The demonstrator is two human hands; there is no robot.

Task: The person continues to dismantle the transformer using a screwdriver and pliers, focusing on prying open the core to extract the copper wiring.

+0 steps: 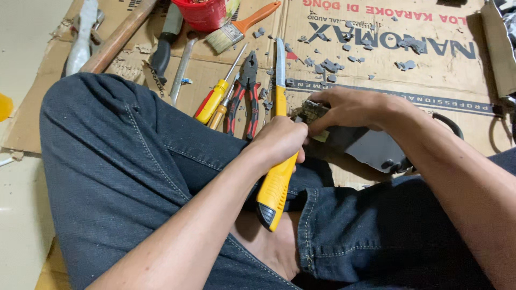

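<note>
nearby, red bucket (203, 13) (contents unclear)

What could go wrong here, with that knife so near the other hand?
The yellow-handled utility knife, gripped by the left hand, has its long blade out beside the right hand holding the small grimy metal part; a slip might cut the fingers. The bare foot lies under the handle.

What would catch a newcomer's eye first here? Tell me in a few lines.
The yellow utility knife stands out first, gripped in the left hand at centre, blade pointing away. Beside it, the right hand pins a small grey part to the cardboard. Left of the blade lie red-handled pliers and screwdrivers.
</note>
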